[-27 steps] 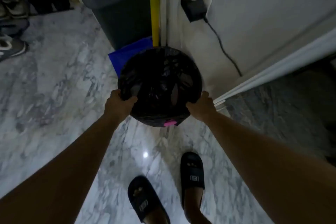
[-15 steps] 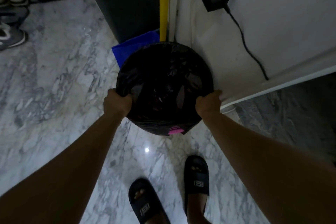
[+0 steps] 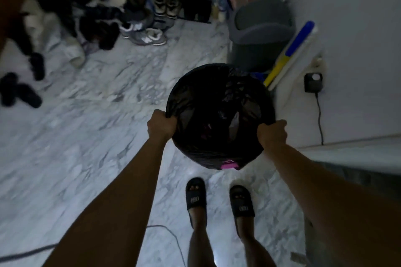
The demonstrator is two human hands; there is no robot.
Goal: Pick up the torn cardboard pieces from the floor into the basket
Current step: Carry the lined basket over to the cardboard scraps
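Observation:
A round basket [image 3: 219,97] lined with a black plastic bag hangs in front of me above the marble floor, a pink patch showing at its near lower side. My left hand [image 3: 161,124] grips the left rim and my right hand [image 3: 272,133] grips the right rim, fingers curled over the bag's edge. The inside is dark; I cannot make out its contents. No cardboard pieces show on the floor in this view.
A grey swing-lid bin [image 3: 260,30] and a blue-and-yellow broom handle [image 3: 288,52] stand by the white wall on the right. A black plug with a cord [image 3: 313,82] sits on the wall. Shoes [image 3: 149,37] crowd the far left. A cable [image 3: 171,238] lies by my sandalled feet [image 3: 219,199].
The basket has come up off the floor and away from the wall, still held at both sides. My view has swung up and left, showing the shoes and the whole bin.

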